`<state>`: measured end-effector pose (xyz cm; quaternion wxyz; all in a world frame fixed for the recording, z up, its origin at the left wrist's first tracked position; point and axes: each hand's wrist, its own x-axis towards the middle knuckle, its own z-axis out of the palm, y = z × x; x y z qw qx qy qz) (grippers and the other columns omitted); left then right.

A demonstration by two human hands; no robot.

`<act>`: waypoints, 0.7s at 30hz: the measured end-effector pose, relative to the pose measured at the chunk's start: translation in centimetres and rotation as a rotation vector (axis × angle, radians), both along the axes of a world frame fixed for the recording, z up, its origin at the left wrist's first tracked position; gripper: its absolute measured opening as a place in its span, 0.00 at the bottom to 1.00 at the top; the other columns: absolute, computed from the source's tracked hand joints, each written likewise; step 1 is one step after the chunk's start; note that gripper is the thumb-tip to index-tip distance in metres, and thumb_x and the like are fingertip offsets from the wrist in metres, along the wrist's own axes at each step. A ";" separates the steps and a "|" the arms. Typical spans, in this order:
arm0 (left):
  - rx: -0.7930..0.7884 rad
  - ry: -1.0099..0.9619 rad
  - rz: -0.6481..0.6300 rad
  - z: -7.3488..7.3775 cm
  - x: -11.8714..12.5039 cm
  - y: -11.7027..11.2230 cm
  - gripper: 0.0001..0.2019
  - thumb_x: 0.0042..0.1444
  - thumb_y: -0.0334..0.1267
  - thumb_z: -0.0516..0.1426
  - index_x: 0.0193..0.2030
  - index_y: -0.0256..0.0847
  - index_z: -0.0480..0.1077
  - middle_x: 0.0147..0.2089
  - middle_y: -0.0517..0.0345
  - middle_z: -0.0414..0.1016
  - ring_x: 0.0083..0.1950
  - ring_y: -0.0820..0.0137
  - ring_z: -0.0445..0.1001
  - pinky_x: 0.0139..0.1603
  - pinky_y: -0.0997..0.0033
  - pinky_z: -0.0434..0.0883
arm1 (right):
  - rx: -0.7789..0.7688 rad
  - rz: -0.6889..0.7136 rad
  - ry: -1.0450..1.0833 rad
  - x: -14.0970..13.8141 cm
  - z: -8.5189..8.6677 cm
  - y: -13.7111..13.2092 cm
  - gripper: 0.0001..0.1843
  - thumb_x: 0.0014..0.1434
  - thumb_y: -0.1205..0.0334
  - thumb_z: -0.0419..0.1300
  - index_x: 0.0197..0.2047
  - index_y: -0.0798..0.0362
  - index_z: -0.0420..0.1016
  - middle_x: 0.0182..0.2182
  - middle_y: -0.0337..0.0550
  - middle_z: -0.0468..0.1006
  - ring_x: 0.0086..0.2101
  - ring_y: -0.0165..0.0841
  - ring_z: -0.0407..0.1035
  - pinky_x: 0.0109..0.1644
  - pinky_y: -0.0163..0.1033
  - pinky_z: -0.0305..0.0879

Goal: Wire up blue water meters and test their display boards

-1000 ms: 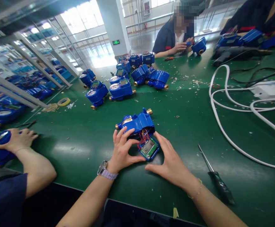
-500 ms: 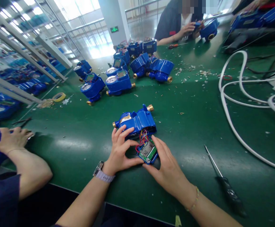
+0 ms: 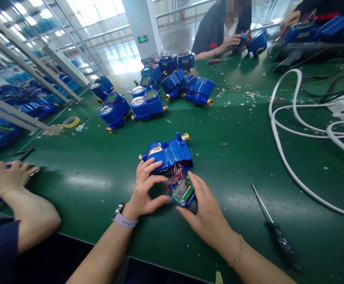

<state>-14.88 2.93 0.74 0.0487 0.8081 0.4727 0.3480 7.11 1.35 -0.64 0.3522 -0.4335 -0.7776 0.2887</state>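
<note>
A blue water meter [image 3: 172, 155] with brass ends lies on the green table, its housing facing me open. Coloured wires [image 3: 177, 171] run from that opening to a small green circuit board with a display [image 3: 183, 190] in a blue frame. My right hand [image 3: 209, 209] grips this board by its right edge and lower corner, between fingers and thumb. My left hand [image 3: 145, 189] has thumb and forefinger spread just left of the board. Its other fingertips rest at the meter's near side; whether they press on it I cannot tell.
To the right lies a black-handled screwdriver [image 3: 282, 240], below a looped white cable [image 3: 281, 154]. Several blue meters [image 3: 148, 104] stand farther back, near a yellow tape roll [image 3: 71, 122]. A co-worker's arm [image 3: 32, 205] is at left; another person [image 3: 219, 39] sits opposite.
My left thumb and forefinger have drawn back from the board's left side. The right hand keeps hold of the board. The whole view has shifted slightly.
</note>
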 end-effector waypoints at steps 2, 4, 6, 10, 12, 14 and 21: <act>0.044 -0.077 0.035 -0.1 -0.2 0.0 0.18 0.58 0.56 0.54 0.45 0.45 0.72 0.61 0.48 0.67 0.67 0.51 0.59 0.68 0.39 0.52 | 0.006 -0.010 -0.003 0.0 0.0 -0.1 0.49 0.56 0.68 0.65 0.71 0.47 0.38 0.63 0.53 0.59 0.62 0.45 0.55 0.64 0.57 0.60; 0.111 -0.166 0.096 -0.3 -0.4 -0.1 0.11 0.60 0.48 0.55 0.41 0.44 0.72 0.53 0.49 0.72 0.60 0.55 0.66 0.62 0.44 0.62 | 0.016 -0.014 -0.010 0.0 0.0 -0.1 0.52 0.54 0.68 0.66 0.71 0.46 0.37 0.64 0.52 0.57 0.63 0.45 0.54 0.65 0.57 0.59; 0.149 -0.248 0.115 -0.5 -0.6 -0.3 0.07 0.61 0.40 0.54 0.34 0.43 0.71 0.39 0.53 0.74 0.48 0.61 0.72 0.51 0.54 0.70 | 0.028 -0.020 -0.014 0.1 0.0 -0.1 0.54 0.53 0.67 0.67 0.71 0.45 0.36 0.65 0.53 0.56 0.63 0.46 0.53 0.65 0.58 0.58; 0.012 -0.354 0.059 -1.1 -0.8 -1.2 0.16 0.65 0.39 0.46 0.25 0.42 0.63 0.24 0.58 0.65 0.29 0.68 0.66 0.31 0.65 0.65 | 0.026 -0.037 -0.018 0.1 0.0 0.1 0.55 0.52 0.66 0.68 0.71 0.45 0.36 0.64 0.54 0.57 0.63 0.46 0.54 0.65 0.59 0.58; -0.050 -0.403 0.091 -1.2 -0.7 -1.6 0.18 0.65 0.42 0.44 0.24 0.43 0.61 0.24 0.58 0.62 0.28 0.68 0.64 0.30 0.66 0.63 | 0.021 -0.044 -0.021 0.2 0.0 0.2 0.54 0.52 0.66 0.68 0.71 0.46 0.37 0.63 0.53 0.58 0.62 0.46 0.55 0.65 0.58 0.58; -0.064 -0.439 0.121 -1.2 -0.5 -1.8 0.18 0.66 0.43 0.43 0.25 0.43 0.60 0.25 0.58 0.61 0.29 0.68 0.64 0.31 0.65 0.63 | 0.021 -0.045 -0.022 0.2 -0.1 0.4 0.54 0.52 0.65 0.68 0.71 0.46 0.38 0.63 0.53 0.58 0.62 0.45 0.55 0.65 0.57 0.57; 0.002 -0.392 0.164 -0.6 -0.4 -2.1 0.21 0.67 0.41 0.43 0.21 0.42 0.58 0.21 0.61 0.60 0.23 0.72 0.60 0.25 0.72 0.60 | 0.121 -0.094 -0.004 1.4 -2.9 0.8 0.45 0.56 0.61 0.63 0.70 0.49 0.44 0.63 0.55 0.59 0.62 0.49 0.57 0.62 0.59 0.60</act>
